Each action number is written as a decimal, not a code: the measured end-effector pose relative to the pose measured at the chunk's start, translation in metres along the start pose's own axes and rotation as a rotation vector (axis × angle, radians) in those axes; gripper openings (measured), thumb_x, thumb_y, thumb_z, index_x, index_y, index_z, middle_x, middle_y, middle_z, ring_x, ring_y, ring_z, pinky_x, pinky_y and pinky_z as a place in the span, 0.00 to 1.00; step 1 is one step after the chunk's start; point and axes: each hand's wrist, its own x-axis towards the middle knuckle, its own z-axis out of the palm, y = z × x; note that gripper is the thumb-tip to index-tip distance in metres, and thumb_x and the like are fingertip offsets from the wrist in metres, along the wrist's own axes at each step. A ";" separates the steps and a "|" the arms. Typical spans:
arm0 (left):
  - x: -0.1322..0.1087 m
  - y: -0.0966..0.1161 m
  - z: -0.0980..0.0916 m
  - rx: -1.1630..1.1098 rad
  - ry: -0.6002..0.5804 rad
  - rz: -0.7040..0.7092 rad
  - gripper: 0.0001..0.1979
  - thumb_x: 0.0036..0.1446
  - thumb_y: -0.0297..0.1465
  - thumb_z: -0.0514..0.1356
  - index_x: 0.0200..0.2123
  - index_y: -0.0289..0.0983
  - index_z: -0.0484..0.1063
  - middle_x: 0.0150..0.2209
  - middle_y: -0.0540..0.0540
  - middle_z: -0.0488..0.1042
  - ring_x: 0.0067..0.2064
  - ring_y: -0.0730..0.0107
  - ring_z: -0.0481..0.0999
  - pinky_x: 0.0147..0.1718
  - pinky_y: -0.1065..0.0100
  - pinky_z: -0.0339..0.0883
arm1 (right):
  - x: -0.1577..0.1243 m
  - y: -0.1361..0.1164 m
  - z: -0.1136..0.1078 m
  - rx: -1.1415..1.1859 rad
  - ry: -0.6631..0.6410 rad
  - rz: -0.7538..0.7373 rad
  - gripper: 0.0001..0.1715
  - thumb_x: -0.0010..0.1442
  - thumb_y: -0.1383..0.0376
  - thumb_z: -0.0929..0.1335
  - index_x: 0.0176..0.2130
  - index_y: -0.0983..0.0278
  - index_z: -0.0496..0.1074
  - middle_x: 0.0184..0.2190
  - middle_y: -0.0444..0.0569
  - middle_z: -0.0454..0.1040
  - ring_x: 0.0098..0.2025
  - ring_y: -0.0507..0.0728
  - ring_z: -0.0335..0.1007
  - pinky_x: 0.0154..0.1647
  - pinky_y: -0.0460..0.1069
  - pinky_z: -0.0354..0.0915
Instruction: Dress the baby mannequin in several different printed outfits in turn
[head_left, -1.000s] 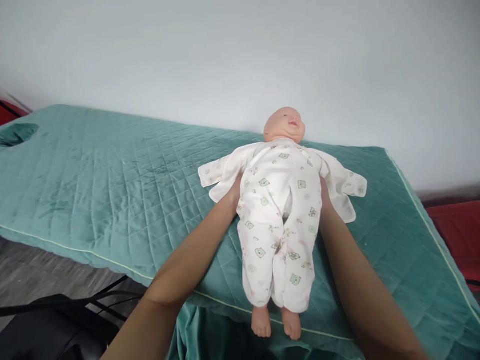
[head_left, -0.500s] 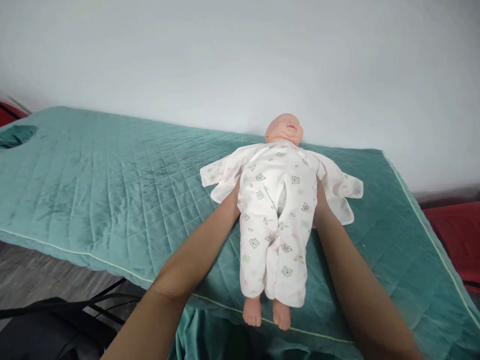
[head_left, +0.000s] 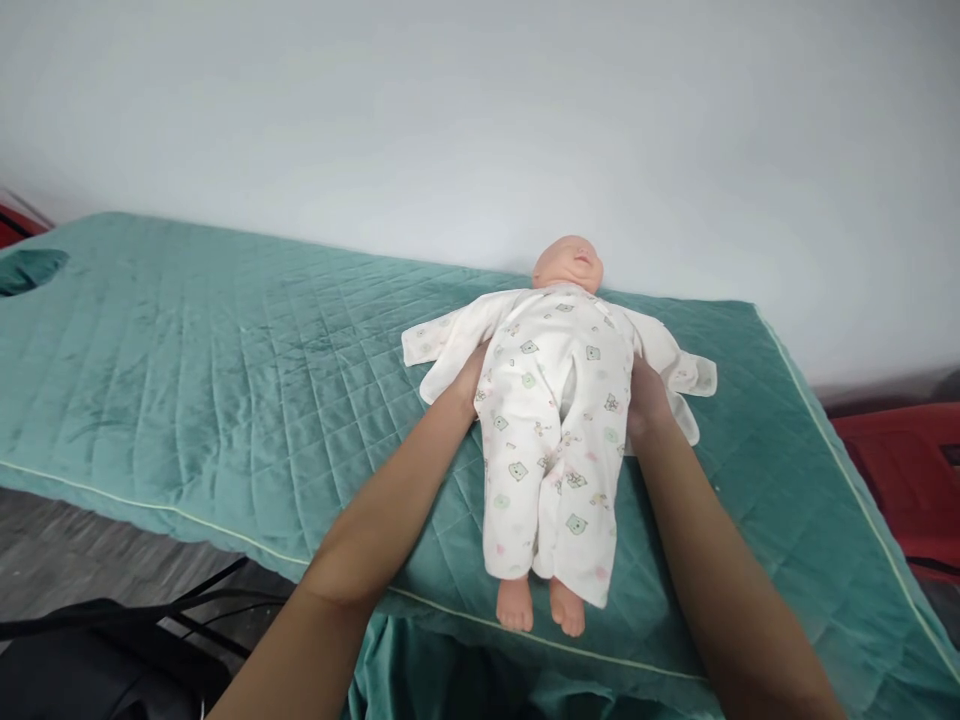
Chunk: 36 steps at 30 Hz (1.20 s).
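A baby doll [head_left: 566, 390] lies on its back, head toward the wall and bare feet near the bed's front edge. It wears white printed trousers [head_left: 517, 470] pulled high over the belly. A white jacket [head_left: 457, 335] is spread beneath and around its upper body, sleeves out to both sides. At the doll's left-hand side in view, my left hand [head_left: 471, 378] grips it by the waist, fingers tucked behind the body. My right hand [head_left: 646, 395] holds the opposite side of the waist, its fingers likewise hidden behind the doll and clothing.
The doll rests on a bed with a green quilted cover [head_left: 225, 380], set against a pale wall [head_left: 375, 120]. A hole [head_left: 30, 272] opens in the bed's far left end. Red objects [head_left: 900, 480] stand beyond the right edge. A black bag-like item [head_left: 97, 660] sits at lower left.
The doll's feet have shifted slightly away from the front edge, and its head sits a little lower in view. Both hands stay at the waist, with slightly more of them showing.
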 end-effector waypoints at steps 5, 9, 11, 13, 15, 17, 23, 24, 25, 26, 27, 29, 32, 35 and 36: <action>0.007 0.002 -0.012 0.217 -0.015 0.079 0.22 0.48 0.46 0.69 0.43 0.39 0.79 0.31 0.44 0.82 0.46 0.50 0.81 0.51 0.54 0.75 | -0.001 -0.004 -0.004 -0.140 -0.120 -0.008 0.20 0.54 0.53 0.67 0.43 0.60 0.75 0.42 0.52 0.82 0.53 0.68 0.76 0.53 0.64 0.73; 0.001 0.010 -0.016 0.318 -0.084 0.164 0.21 0.49 0.44 0.69 0.43 0.36 0.79 0.34 0.44 0.82 0.44 0.53 0.81 0.48 0.55 0.74 | -0.004 -0.006 -0.007 -0.290 -0.178 -0.118 0.33 0.61 0.42 0.61 0.53 0.59 0.72 0.46 0.53 0.81 0.55 0.67 0.75 0.55 0.64 0.71; -0.002 0.014 -0.016 0.399 -0.051 0.235 0.19 0.52 0.43 0.67 0.43 0.37 0.79 0.37 0.44 0.82 0.44 0.56 0.80 0.46 0.58 0.74 | -0.005 -0.008 -0.007 -0.297 -0.201 -0.145 0.35 0.62 0.40 0.59 0.56 0.58 0.71 0.49 0.53 0.80 0.56 0.67 0.74 0.55 0.64 0.71; -0.001 0.016 -0.016 0.512 0.020 0.317 0.16 0.56 0.42 0.63 0.42 0.37 0.79 0.39 0.45 0.82 0.45 0.58 0.79 0.45 0.61 0.73 | -0.004 -0.010 -0.005 -0.263 -0.207 -0.157 0.33 0.62 0.41 0.60 0.55 0.57 0.72 0.51 0.52 0.79 0.56 0.67 0.74 0.54 0.64 0.71; 0.001 0.017 -0.017 0.635 0.086 0.433 0.14 0.60 0.39 0.59 0.42 0.38 0.78 0.42 0.45 0.82 0.47 0.60 0.78 0.48 0.62 0.71 | -0.003 -0.010 -0.003 -0.217 -0.208 -0.159 0.30 0.62 0.43 0.61 0.52 0.57 0.73 0.52 0.51 0.78 0.55 0.67 0.75 0.53 0.63 0.72; 0.003 0.018 -0.016 0.743 0.122 0.566 0.13 0.62 0.36 0.57 0.45 0.38 0.77 0.45 0.45 0.81 0.48 0.63 0.78 0.51 0.63 0.70 | -0.005 -0.009 0.000 -0.216 -0.212 -0.144 0.27 0.62 0.45 0.62 0.50 0.58 0.74 0.50 0.51 0.79 0.52 0.67 0.76 0.51 0.62 0.72; 0.016 0.035 -0.007 1.062 0.150 0.884 0.11 0.63 0.32 0.57 0.44 0.39 0.77 0.46 0.43 0.80 0.50 0.61 0.75 0.55 0.60 0.66 | -0.017 -0.020 -0.009 -0.700 0.079 -0.271 0.23 0.61 0.45 0.67 0.41 0.60 0.78 0.36 0.48 0.81 0.41 0.63 0.75 0.45 0.57 0.70; 0.022 0.039 -0.003 1.107 0.145 0.914 0.10 0.63 0.33 0.57 0.42 0.40 0.78 0.45 0.43 0.80 0.51 0.59 0.74 0.56 0.59 0.65 | -0.015 -0.024 -0.011 -0.780 0.173 -0.323 0.22 0.61 0.46 0.67 0.39 0.60 0.78 0.34 0.48 0.80 0.39 0.62 0.74 0.44 0.57 0.69; 0.029 0.043 0.000 1.140 0.127 0.922 0.09 0.62 0.33 0.58 0.40 0.40 0.78 0.45 0.43 0.80 0.52 0.58 0.73 0.58 0.58 0.63 | -0.010 -0.027 -0.011 -0.838 0.245 -0.384 0.20 0.61 0.48 0.67 0.37 0.61 0.78 0.33 0.48 0.79 0.38 0.61 0.73 0.45 0.57 0.69; 0.037 0.047 0.004 1.153 0.099 0.902 0.08 0.61 0.34 0.59 0.37 0.40 0.78 0.44 0.43 0.80 0.52 0.57 0.73 0.58 0.58 0.62 | -0.003 -0.031 -0.010 -0.873 0.289 -0.454 0.18 0.61 0.51 0.67 0.37 0.60 0.78 0.33 0.48 0.79 0.38 0.61 0.73 0.45 0.57 0.68; 0.045 0.050 0.008 1.147 0.064 0.854 0.08 0.61 0.35 0.60 0.36 0.39 0.78 0.43 0.43 0.80 0.51 0.57 0.74 0.57 0.58 0.63 | 0.006 -0.033 -0.007 -0.890 0.300 -0.525 0.15 0.60 0.53 0.67 0.36 0.60 0.77 0.34 0.48 0.79 0.38 0.60 0.73 0.46 0.57 0.68; 0.058 0.053 0.011 1.095 -0.001 0.716 0.09 0.59 0.37 0.61 0.34 0.38 0.77 0.42 0.43 0.80 0.48 0.58 0.76 0.53 0.59 0.66 | 0.028 -0.037 0.003 -0.915 0.241 -0.631 0.11 0.59 0.56 0.68 0.35 0.60 0.76 0.36 0.50 0.79 0.40 0.60 0.72 0.47 0.56 0.68; 0.063 0.053 0.008 1.000 -0.108 0.581 0.10 0.59 0.39 0.60 0.35 0.38 0.75 0.48 0.44 0.80 0.50 0.60 0.76 0.53 0.62 0.66 | 0.054 -0.040 0.017 -0.931 0.094 -0.624 0.11 0.57 0.55 0.70 0.32 0.60 0.75 0.36 0.50 0.78 0.39 0.59 0.71 0.45 0.55 0.68; 0.054 0.054 0.000 0.990 -0.231 0.526 0.07 0.58 0.36 0.60 0.35 0.39 0.73 0.58 0.45 0.74 0.57 0.61 0.73 0.56 0.63 0.64 | 0.064 -0.043 0.017 -0.904 -0.057 -0.507 0.15 0.56 0.52 0.70 0.30 0.60 0.72 0.38 0.49 0.79 0.38 0.58 0.71 0.45 0.55 0.67; 0.050 0.055 -0.003 1.008 -0.248 0.511 0.05 0.57 0.35 0.60 0.34 0.39 0.72 0.60 0.45 0.72 0.57 0.61 0.72 0.56 0.63 0.64 | 0.063 -0.045 0.013 -0.896 -0.119 -0.479 0.16 0.56 0.51 0.71 0.29 0.60 0.71 0.42 0.50 0.79 0.40 0.58 0.72 0.47 0.55 0.67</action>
